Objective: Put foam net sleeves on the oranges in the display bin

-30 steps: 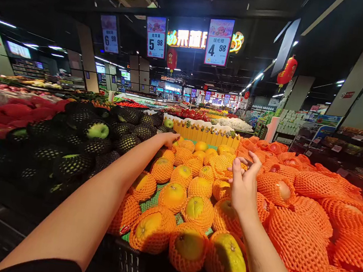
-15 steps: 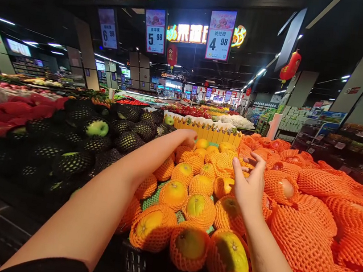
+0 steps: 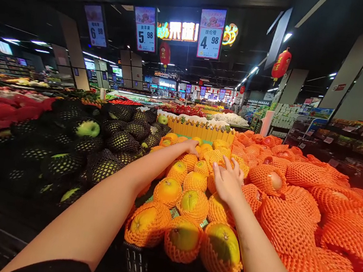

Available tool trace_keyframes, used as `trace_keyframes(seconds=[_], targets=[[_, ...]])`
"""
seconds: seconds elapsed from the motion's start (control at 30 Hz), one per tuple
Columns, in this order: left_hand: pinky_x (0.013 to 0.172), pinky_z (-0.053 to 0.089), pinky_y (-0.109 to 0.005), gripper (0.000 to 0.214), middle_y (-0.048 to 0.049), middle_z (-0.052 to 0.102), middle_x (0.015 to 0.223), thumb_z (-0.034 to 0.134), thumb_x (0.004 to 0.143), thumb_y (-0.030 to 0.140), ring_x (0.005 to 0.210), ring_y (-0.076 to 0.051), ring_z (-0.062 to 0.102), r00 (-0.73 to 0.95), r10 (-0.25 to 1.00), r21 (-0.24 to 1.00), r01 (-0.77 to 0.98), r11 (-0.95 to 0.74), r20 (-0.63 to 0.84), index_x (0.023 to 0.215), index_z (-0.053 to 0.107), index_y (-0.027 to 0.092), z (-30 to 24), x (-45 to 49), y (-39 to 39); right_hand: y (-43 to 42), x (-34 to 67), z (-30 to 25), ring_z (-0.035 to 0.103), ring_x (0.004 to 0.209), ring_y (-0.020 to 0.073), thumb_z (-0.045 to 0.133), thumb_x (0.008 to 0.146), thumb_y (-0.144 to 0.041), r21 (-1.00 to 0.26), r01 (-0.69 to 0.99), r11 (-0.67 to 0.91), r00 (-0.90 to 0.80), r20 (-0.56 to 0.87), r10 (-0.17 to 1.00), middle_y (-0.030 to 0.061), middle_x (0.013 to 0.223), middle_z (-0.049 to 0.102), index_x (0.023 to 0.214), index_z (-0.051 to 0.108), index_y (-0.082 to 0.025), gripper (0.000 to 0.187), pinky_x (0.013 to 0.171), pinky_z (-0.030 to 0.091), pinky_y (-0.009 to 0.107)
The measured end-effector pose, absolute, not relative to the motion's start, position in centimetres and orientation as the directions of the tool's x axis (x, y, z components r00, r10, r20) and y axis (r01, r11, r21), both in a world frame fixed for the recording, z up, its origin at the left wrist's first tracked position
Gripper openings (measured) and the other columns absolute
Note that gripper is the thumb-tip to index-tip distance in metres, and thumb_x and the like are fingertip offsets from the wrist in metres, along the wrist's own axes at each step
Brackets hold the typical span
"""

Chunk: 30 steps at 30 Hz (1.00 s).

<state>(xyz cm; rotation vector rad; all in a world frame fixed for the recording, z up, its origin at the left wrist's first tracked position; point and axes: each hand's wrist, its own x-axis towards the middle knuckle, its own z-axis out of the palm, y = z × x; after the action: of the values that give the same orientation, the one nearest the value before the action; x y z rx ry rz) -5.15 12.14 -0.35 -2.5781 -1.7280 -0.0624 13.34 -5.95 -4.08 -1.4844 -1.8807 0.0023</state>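
Oranges in orange foam nets (image 3: 195,181) lie in rows on a green mat in front of me. My left hand (image 3: 192,147) reaches over the far rows, its fingers bent down among the oranges there. Most of those fingers are hidden, so its grip does not show. Nearer and to the right, my right hand (image 3: 229,180) lies palm down over netted oranges, fingers spread. The orange under its palm is mostly covered. Closest to me, a netted orange with a greenish top (image 3: 222,250) sits at the front edge, in the shadow of my arm.
Green apples in black nets (image 3: 88,128) are heaped on the left. Fruit in red-orange foam nets (image 3: 301,222) is piled on the right. A low yellow picket fence (image 3: 199,131) stands behind the oranges. Price signs (image 3: 211,34) hang overhead. A black crate (image 3: 137,260) edges the front.
My right hand has moved left and down onto the oranges from above them. My left hand has lowered slightly among the far oranges. The view has shifted a little to the right.
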Motion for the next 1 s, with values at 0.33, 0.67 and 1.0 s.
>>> trace_keyframes(seconds=[0.33,0.67,1.0], targets=[[0.095,0.045,-0.043,0.074,-0.0178,0.049,0.131,0.073,0.076,0.047,0.116,-0.036,0.052,0.190,0.790,0.107,0.946,-0.307,0.583,0.134,0.043,0.014,6.6,-6.1,6.2,-5.6,15.1,-2.7,0.059,0.104,0.0300,0.043,0.080,-0.017,-0.458,0.818,0.348,0.199,0.793,0.576,0.0139,0.107,0.068,0.095,0.063,-0.016,0.025,0.095,0.041,0.046],[0.094,0.043,-0.044,0.071,-0.0187,0.052,0.127,0.081,0.070,0.033,0.116,-0.036,0.045,0.754,0.551,-0.375,0.656,-0.655,0.358,0.129,0.050,0.013,0.9,-1.9,-7.5,-5.8,16.0,-1.7,0.051,0.065,0.0178,0.059,0.071,-0.032,-0.682,0.573,0.454,0.538,0.731,0.420,0.0008,0.077,0.057,0.103,0.054,-0.017,0.036,0.069,0.043,0.032],[0.104,0.043,-0.036,0.024,-0.0113,0.069,0.115,0.055,0.092,0.025,0.110,-0.023,0.061,0.525,0.732,0.451,0.576,-0.682,0.435,0.107,0.069,0.012,2.3,-1.1,-7.7,-5.0,17.6,-0.1,0.053,0.065,0.0165,0.050,0.065,-0.035,-0.692,0.156,0.705,0.622,0.623,0.474,-0.0016,0.072,0.050,0.080,0.046,-0.023,0.020,0.068,0.050,0.035]])
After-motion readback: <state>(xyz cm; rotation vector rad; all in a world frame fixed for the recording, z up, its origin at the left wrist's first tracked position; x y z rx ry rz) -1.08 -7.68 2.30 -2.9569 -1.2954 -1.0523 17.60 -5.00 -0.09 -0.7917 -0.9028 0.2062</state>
